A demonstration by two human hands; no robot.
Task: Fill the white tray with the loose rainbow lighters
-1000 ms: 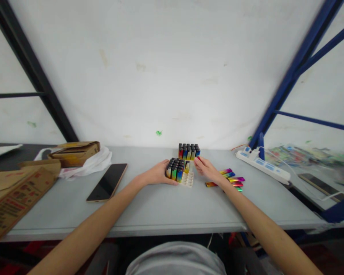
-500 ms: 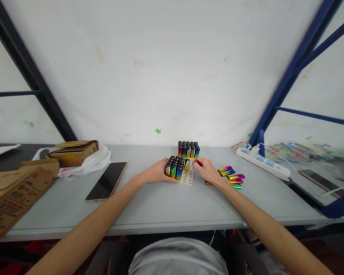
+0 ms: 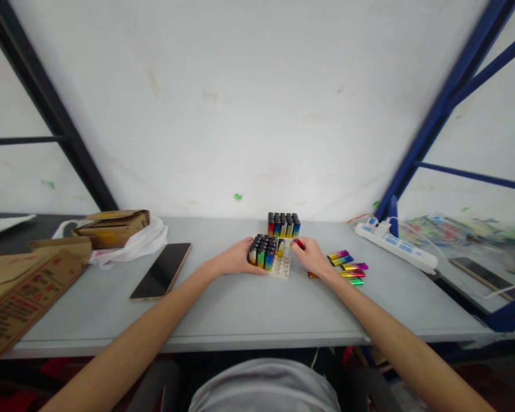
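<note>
Left hand [image 3: 237, 258] cups the upright lighters [image 3: 264, 254] in the pale tray [image 3: 282, 269], likely to steady it, while right hand [image 3: 311, 256] pinches 1 red lighter [image 3: 300, 244] by its bare side, loose lighters [image 3: 347, 266] handily close.

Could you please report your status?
Left hand clasping upright lighters in white tray. Right hand holding red item beside tray. Loose shiny pieces right of tray, seemingly not blocking.

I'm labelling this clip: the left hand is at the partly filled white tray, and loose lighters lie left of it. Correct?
Not quite: the head view shows the loose lighters lying right of the white tray. The left hand is indeed at the partly filled tray.
</note>
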